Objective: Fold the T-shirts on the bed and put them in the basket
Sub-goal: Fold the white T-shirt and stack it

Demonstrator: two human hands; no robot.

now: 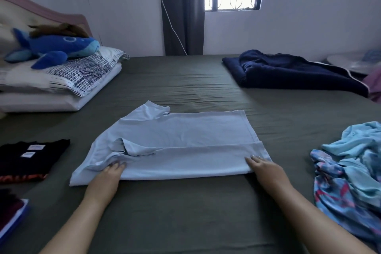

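Note:
A pale blue T-shirt [181, 136] lies flat across the middle of the olive-green bed [185, 212], its near long edge folded over towards the far side. My left hand [109, 173] rests on the near left part of the shirt by the sleeve, fingers slightly curled on the cloth. My right hand [261, 166] presses flat on the near right corner at the hem. A folded black T-shirt [31, 154] lies at the left. A heap of unfolded light blue and patterned shirts [350, 167] sits at the right. No basket is in view.
Pillows [61, 84] with a blue plush whale [51, 47] sit at the far left. A dark navy blanket [288, 72] lies at the far right. Folded clothes [10, 212] show at the lower left edge. A window and curtain stand behind the bed.

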